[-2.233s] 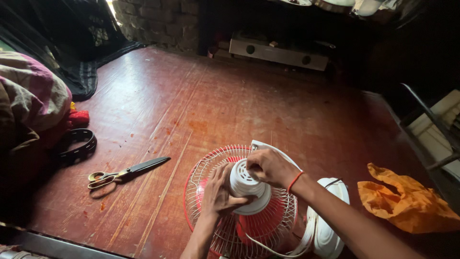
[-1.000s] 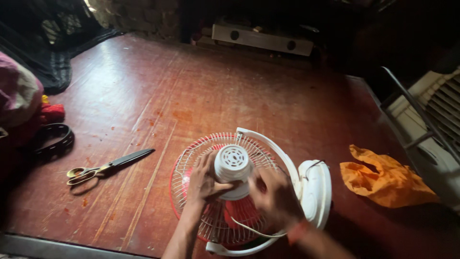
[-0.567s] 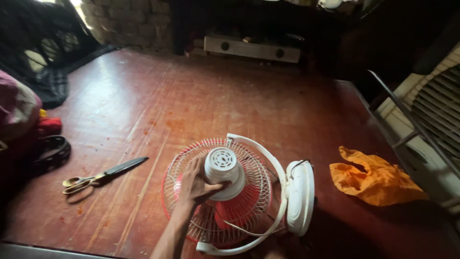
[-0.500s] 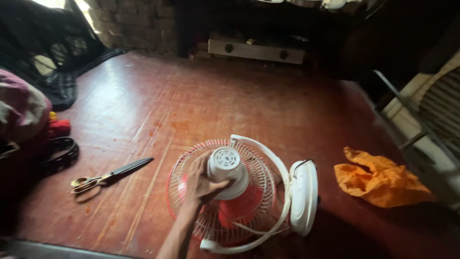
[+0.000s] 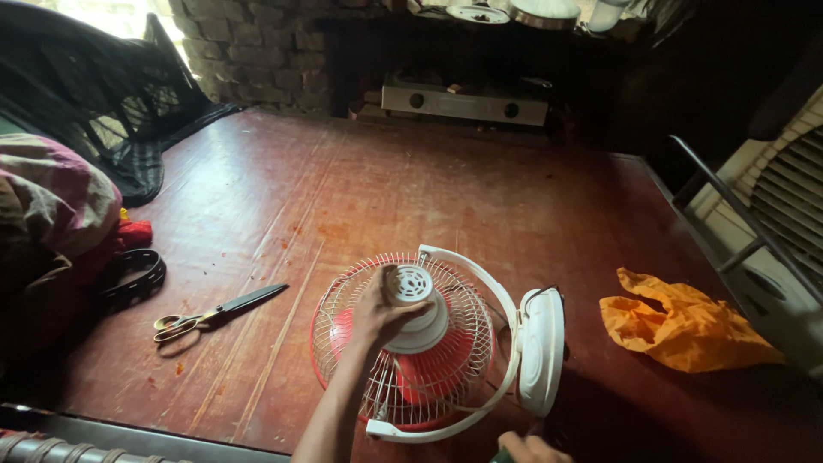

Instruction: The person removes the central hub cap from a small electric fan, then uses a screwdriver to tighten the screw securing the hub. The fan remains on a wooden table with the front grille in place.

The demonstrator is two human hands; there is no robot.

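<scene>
Right hand: your right hand (image 5: 529, 447) shows only at the bottom edge, just below the fan's white frame; only the knuckles are in view, something dark green seems to sit in it, and you cannot tell how the fingers are set.
Left hand: your left hand (image 5: 377, 313) comes up from the bottom of the view and lies on the fan's back, fingers curled round the left side of the white motor housing (image 5: 416, 304), thumb up beside its vented cap.
Fan: the small fan (image 5: 420, 343) lies face down on the table, its wire guard (image 5: 351, 300) uppermost and the red blades (image 5: 446, 360) showing through the wires.
Frame: a white curved bracket (image 5: 489, 291) arcs over the right side of the guard and joins the white oval base (image 5: 542, 350), which stands on edge just right of the guard.
Table: the red-brown wooden table (image 5: 386, 180) carries everything here and is scuffed in pale streaks.
Scissors: scissors (image 5: 214, 310) with brassy handles lie left of the fan, well apart from it, blades pointing up and right.
Orange bag: a crumpled orange plastic bag (image 5: 681, 321) lies right of the fan's base.
Strap: a dark looped strap (image 5: 133, 276) lies near the left edge, beside a heap of patterned cloth (image 5: 51, 201).
Far end: a white gas stove (image 5: 463, 103) with two dark knobs sits against the brick wall (image 5: 249, 43).
</scene>
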